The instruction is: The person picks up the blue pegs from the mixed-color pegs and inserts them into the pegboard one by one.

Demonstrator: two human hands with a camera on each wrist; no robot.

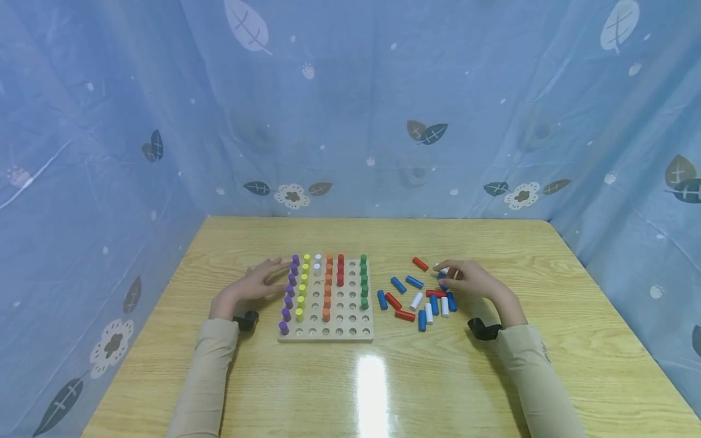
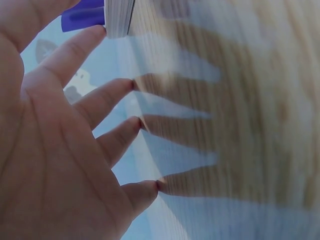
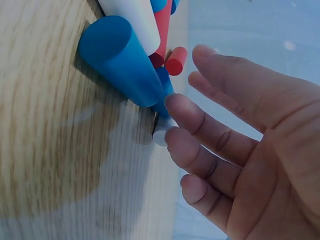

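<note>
A wooden pegboard (image 1: 339,336) holds columns of purple, yellow, white, orange, red and green pegs, with bare holes among them. My left hand (image 1: 256,282) lies at its left side with the fingers spread. In the left wrist view its fingertips meet the tabletop, and one finger reaches the board's edge beside a purple peg (image 2: 82,19). Over the loose pegs on the right hovers my right hand (image 1: 465,278), fingers slightly bent. Nothing shows between its thumb and fingers in the right wrist view; a blue peg (image 3: 120,60) and a white peg (image 3: 132,22) lie near the fingertips.
Loose red, blue and white pegs, among them a red peg (image 1: 420,264) and a white peg (image 1: 416,301), are scattered right of the board on the wooden table (image 1: 306,389). A blue patterned curtain (image 1: 350,121) borders the table's back and sides.
</note>
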